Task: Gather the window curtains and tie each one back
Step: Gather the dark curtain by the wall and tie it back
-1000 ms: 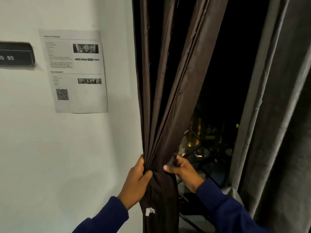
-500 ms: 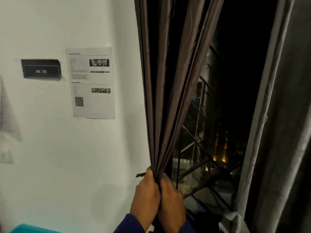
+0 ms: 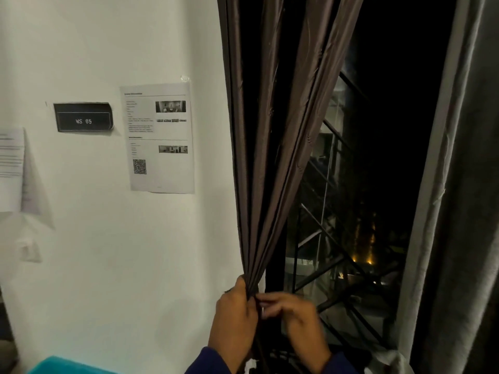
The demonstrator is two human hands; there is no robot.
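The brown left curtain (image 3: 280, 130) hangs in folds at the window's left side and is bunched to a narrow neck low in the view. My left hand (image 3: 235, 317) grips that gathered neck from the left. My right hand (image 3: 297, 317) is at the same spot from the right, its fingers curled against the fabric beside my left fingers. A grey right curtain (image 3: 459, 184) hangs loose along the right edge. No tie-back is plainly visible.
A white wall (image 3: 108, 265) with a printed sheet (image 3: 162, 139), a black sign reading WS 05 (image 3: 83, 120) and another paper (image 3: 10, 168) is on the left. Black window bars (image 3: 337, 265) show behind the glass. A teal object (image 3: 67, 367) lies at the bottom left.
The curtain has been drawn left into a tighter bundle. My right hand came in from the right to meet my left at the neck. The view has shifted right and up.
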